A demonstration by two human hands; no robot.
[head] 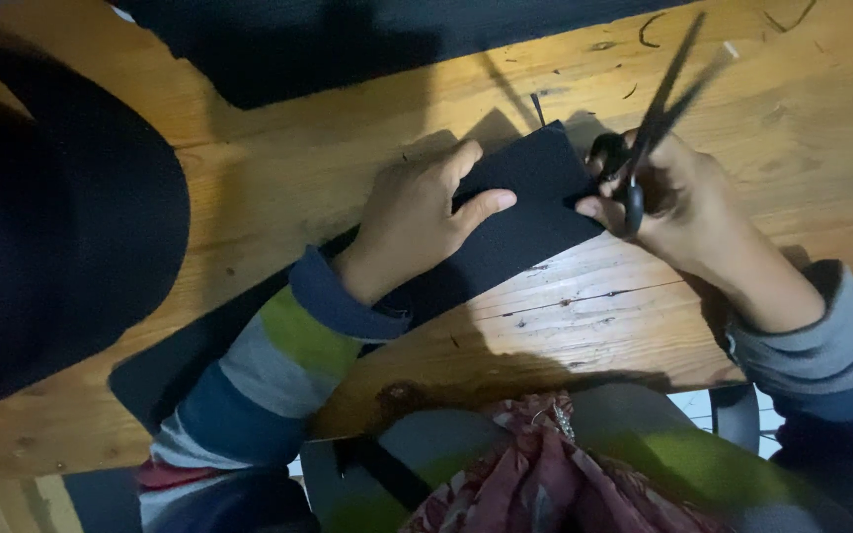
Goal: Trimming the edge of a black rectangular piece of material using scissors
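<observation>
A scarred wooden table (348, 158), lit from above and littered with thin black offcuts (650, 30), fills the view from a head-worn camera. A person in a striped sleeve (278, 365) presses the left hand (417, 212) flat on a long black strip of sheet material (530, 197), fingers spread across its upper edge and thumb stretched along it, apparently to keep it from sliding. The strip runs under that palm and back toward the person's lap. Just beyond the left fingertips, at the strip's far corner, the right hand (683, 197) grips a pair of black scissors (654, 118), fingers curled through the handles, blades parted and pointing away over the table. A large black sheet (61, 227) lies well to the left of the left hand, another (348, 39) beyond both hands. Red patterned cloth (535, 474) sits below the wrists.
</observation>
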